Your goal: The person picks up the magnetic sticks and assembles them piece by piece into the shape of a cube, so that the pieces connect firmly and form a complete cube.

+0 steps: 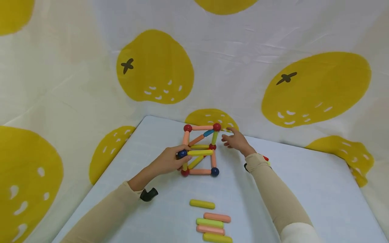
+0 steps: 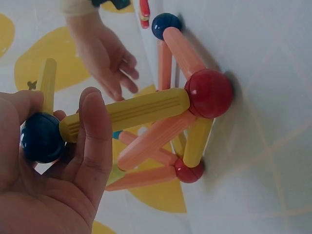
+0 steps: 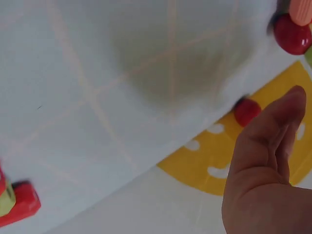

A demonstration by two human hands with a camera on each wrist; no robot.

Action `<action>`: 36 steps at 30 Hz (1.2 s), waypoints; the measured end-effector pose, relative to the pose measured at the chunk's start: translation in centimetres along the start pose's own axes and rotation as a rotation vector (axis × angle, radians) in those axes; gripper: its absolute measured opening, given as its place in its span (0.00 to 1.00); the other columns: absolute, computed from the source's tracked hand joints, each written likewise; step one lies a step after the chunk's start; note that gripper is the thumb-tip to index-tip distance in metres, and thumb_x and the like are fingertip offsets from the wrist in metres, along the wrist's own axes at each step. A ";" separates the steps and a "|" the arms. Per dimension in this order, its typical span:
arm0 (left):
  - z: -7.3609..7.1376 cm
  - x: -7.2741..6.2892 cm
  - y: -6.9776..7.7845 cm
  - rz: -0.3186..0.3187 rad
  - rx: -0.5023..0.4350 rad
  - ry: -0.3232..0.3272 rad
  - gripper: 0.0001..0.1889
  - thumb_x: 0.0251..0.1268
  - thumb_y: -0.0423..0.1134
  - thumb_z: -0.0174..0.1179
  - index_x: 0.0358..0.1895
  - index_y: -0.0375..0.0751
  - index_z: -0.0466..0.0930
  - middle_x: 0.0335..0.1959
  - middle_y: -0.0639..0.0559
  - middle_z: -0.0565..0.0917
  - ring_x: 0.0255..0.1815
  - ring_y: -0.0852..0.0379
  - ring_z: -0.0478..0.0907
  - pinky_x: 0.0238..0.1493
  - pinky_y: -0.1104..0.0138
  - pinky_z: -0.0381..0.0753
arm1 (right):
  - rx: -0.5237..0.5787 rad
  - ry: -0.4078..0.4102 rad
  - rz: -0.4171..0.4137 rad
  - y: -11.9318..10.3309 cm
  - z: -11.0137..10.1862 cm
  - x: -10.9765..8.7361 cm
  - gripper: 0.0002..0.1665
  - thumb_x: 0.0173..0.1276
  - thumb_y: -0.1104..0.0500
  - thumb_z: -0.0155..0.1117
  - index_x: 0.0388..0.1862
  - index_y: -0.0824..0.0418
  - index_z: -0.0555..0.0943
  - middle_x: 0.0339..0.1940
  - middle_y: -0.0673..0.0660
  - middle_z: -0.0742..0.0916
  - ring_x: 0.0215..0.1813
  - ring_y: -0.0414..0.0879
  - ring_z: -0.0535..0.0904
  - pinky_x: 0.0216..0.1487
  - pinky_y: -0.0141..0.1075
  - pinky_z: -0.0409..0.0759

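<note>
A frame of coloured sticks and balls stands upright on the table, with red balls point(image 1: 216, 127) at its upper corners and a dark blue ball point(image 1: 214, 171) at its lower right. My left hand point(image 1: 168, 160) grips another dark blue ball point(image 2: 43, 137) at its near left side. From that ball one yellow stick point(image 2: 148, 109) runs down to a red ball point(image 2: 210, 93), and a second yellow stick point(image 1: 200, 153) points right with its far end unattached. To the right of the frame, my right hand point(image 1: 238, 141) hovers with loosely bent fingers, holding nothing.
Several loose sticks lie in front of the frame, among them a yellow stick point(image 1: 202, 204) and a pink stick point(image 1: 217, 217). Red and green pieces point(image 3: 19, 202) lie beyond the right wrist. A cloth printed with yellow fruit point(image 1: 155, 67) hangs behind the table point(image 1: 304, 175).
</note>
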State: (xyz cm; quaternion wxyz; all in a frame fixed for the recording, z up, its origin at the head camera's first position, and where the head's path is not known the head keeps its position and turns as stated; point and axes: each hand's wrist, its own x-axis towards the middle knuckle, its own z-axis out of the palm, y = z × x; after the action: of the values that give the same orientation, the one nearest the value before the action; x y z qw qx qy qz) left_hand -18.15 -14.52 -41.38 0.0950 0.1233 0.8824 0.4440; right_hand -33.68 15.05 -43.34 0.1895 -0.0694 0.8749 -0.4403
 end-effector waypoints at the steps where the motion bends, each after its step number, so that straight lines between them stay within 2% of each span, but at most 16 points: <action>1: -0.1 -0.1 -0.1 0.011 0.004 0.001 0.16 0.75 0.48 0.61 0.62 0.54 0.77 0.32 0.43 0.85 0.23 0.49 0.80 0.26 0.68 0.76 | 0.017 0.011 0.003 -0.1 0.2 0.9 0.43 0.79 0.43 0.55 0.84 0.55 0.52 0.60 0.64 0.86 0.54 0.57 0.87 0.50 0.35 0.86; 4: -0.2 -0.3 -0.4 0.055 0.014 -0.001 0.16 0.75 0.48 0.60 0.62 0.52 0.76 0.30 0.46 0.84 0.21 0.56 0.78 0.25 0.69 0.76 | 0.043 0.039 0.035 -0.4 0.7 3.2 0.42 0.79 0.42 0.55 0.83 0.55 0.54 0.59 0.64 0.86 0.50 0.55 0.88 0.47 0.32 0.86; 7: -0.1 -0.4 -0.5 0.080 0.014 -0.009 0.16 0.76 0.48 0.59 0.61 0.52 0.77 0.27 0.52 0.81 0.19 0.60 0.75 0.24 0.70 0.74 | 0.049 0.062 0.067 -0.4 1.1 4.6 0.40 0.79 0.43 0.56 0.82 0.56 0.57 0.59 0.65 0.86 0.47 0.53 0.89 0.44 0.31 0.85; 12: 0.3 -0.4 -0.3 0.053 0.002 -0.013 0.14 0.74 0.48 0.61 0.59 0.55 0.78 0.27 0.55 0.80 0.19 0.60 0.74 0.24 0.71 0.72 | 0.057 0.083 0.107 -0.1 1.6 6.1 0.37 0.79 0.49 0.56 0.81 0.57 0.60 0.60 0.67 0.84 0.40 0.51 0.89 0.42 0.31 0.85; 16: 0.3 -0.4 -0.3 0.037 -0.004 -0.016 0.13 0.74 0.48 0.61 0.57 0.56 0.78 0.29 0.55 0.80 0.20 0.59 0.74 0.24 0.71 0.72 | 0.029 0.088 0.131 -0.3 2.0 7.3 0.36 0.78 0.54 0.57 0.81 0.56 0.61 0.64 0.67 0.79 0.35 0.48 0.85 0.38 0.29 0.84; 19: 0.1 -0.5 -0.6 0.037 -0.013 -0.010 0.12 0.74 0.47 0.61 0.57 0.58 0.78 0.29 0.54 0.80 0.20 0.59 0.74 0.24 0.71 0.72 | -0.030 0.092 0.111 -0.6 2.2 8.2 0.37 0.77 0.56 0.58 0.81 0.59 0.62 0.68 0.68 0.76 0.38 0.52 0.84 0.42 0.34 0.86; 21: -0.1 -0.5 -0.8 0.037 -0.020 -0.001 0.12 0.74 0.47 0.61 0.57 0.58 0.78 0.29 0.54 0.80 0.20 0.59 0.74 0.24 0.71 0.72 | -0.112 0.107 0.068 -0.8 2.4 8.7 0.35 0.76 0.57 0.58 0.79 0.62 0.64 0.68 0.70 0.77 0.45 0.57 0.83 0.49 0.40 0.87; 24: 0.1 -0.6 -0.6 0.046 -0.022 -0.006 0.12 0.74 0.47 0.61 0.57 0.58 0.78 0.30 0.54 0.81 0.21 0.59 0.74 0.24 0.71 0.72 | -0.246 0.143 0.004 -0.5 2.3 8.5 0.31 0.73 0.56 0.58 0.73 0.66 0.72 0.64 0.70 0.81 0.53 0.62 0.79 0.60 0.47 0.82; 26: 0.1 -0.6 -0.4 0.050 -0.019 -0.009 0.12 0.74 0.47 0.61 0.57 0.58 0.78 0.30 0.52 0.81 0.21 0.60 0.74 0.24 0.71 0.72 | -0.298 0.150 -0.001 -0.3 2.2 8.4 0.28 0.73 0.57 0.57 0.69 0.67 0.75 0.58 0.70 0.84 0.52 0.61 0.78 0.58 0.46 0.80; 29: 0.1 -0.6 -0.3 0.054 -0.020 -0.015 0.12 0.75 0.46 0.61 0.57 0.57 0.78 0.31 0.49 0.83 0.21 0.59 0.75 0.24 0.71 0.73 | -0.228 0.118 0.063 -0.3 2.0 8.1 0.27 0.75 0.57 0.56 0.70 0.64 0.75 0.49 0.66 0.86 0.45 0.57 0.80 0.49 0.40 0.81; 32: -0.1 -0.5 -0.4 0.048 -0.024 -0.014 0.12 0.75 0.44 0.61 0.57 0.56 0.78 0.32 0.45 0.84 0.21 0.59 0.75 0.25 0.70 0.74 | -0.097 0.098 0.120 -0.2 1.7 8.0 0.30 0.77 0.58 0.55 0.76 0.60 0.70 0.41 0.62 0.86 0.37 0.50 0.84 0.41 0.33 0.83; 36: -0.2 -0.2 -0.3 0.035 -0.008 -0.013 0.13 0.74 0.45 0.61 0.57 0.55 0.78 0.32 0.44 0.85 0.22 0.58 0.75 0.25 0.70 0.74 | 0.017 0.088 0.099 0.2 0.7 7.0 0.33 0.80 0.53 0.55 0.80 0.58 0.63 0.46 0.62 0.89 0.36 0.45 0.88 0.41 0.31 0.86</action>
State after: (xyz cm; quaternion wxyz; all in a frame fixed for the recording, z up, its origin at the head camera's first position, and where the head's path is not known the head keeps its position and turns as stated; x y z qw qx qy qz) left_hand -18.05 -14.94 -41.47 0.0935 0.1415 0.8776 0.4485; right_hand -39.81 12.63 -45.76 0.1728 -0.0048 0.8811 -0.4402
